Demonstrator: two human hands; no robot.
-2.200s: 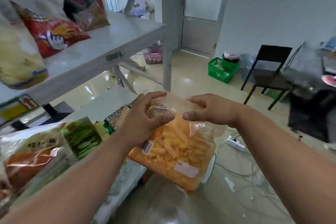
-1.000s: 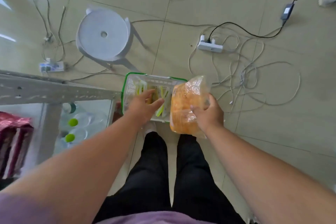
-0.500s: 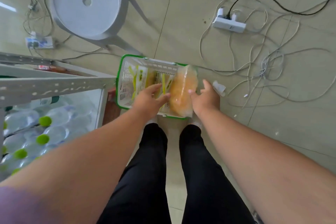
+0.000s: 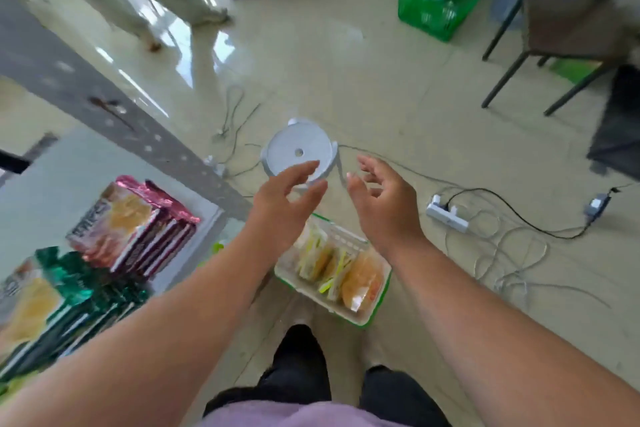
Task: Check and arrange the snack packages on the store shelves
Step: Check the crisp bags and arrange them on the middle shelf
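Both hands empty now | left hand (image 4: 282, 199) and right hand (image 4: 382, 199) lifted, fingers loose | orange snack bag (image 4: 362, 279) released into white basket (image 4: 367, 317) near my feet | shelf packs (image 4: 138, 218) left, next to check.

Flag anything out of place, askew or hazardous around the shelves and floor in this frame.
Loose cables and a power strip sprawl across the floor beside the white basket of snack packs, a likely trip hazard. A white stool stands among the cables. The shelved packages look neatly rowed. Both hands, left hand and right hand, are empty.
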